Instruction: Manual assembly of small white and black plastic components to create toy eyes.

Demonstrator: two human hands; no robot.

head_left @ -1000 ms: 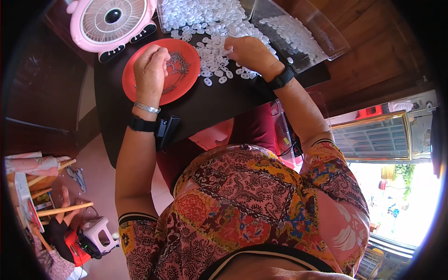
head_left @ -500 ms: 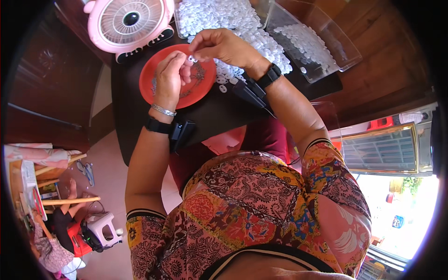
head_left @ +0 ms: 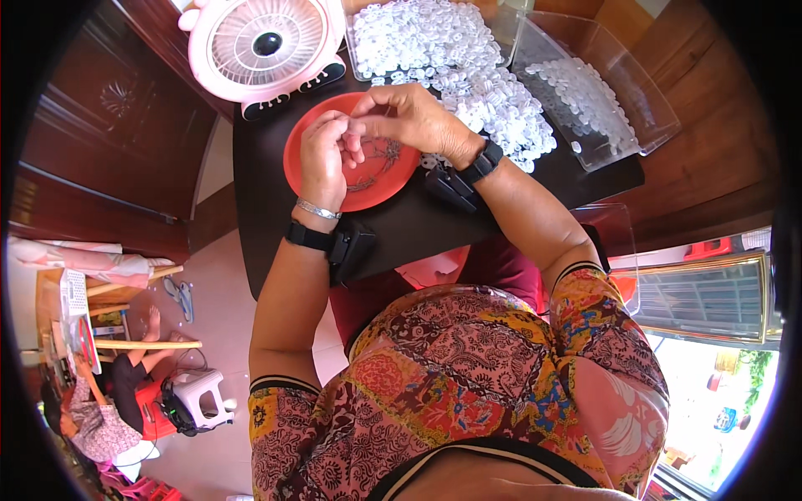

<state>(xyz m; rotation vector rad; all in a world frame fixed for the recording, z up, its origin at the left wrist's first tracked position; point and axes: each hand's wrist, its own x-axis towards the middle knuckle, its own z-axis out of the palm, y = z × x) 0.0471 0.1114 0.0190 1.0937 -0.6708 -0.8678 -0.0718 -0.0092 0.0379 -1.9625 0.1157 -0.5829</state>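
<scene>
Both my hands meet above a red plate on a dark table. My left hand and my right hand have their fingertips pinched together, apparently on a small white plastic piece that the fingers mostly hide. Right beyond my right hand lies a heap of small white round plastic pieces. Each wrist wears a black band with a dark device.
A pink desk fan stands at the table's far left. A clear tray full of white pieces sits at the back, a clear box with more at the right. A person sits on the floor at lower left.
My right hand left the heap of white pieces and came over the red plate to meet my left hand. The view has shifted slightly.
</scene>
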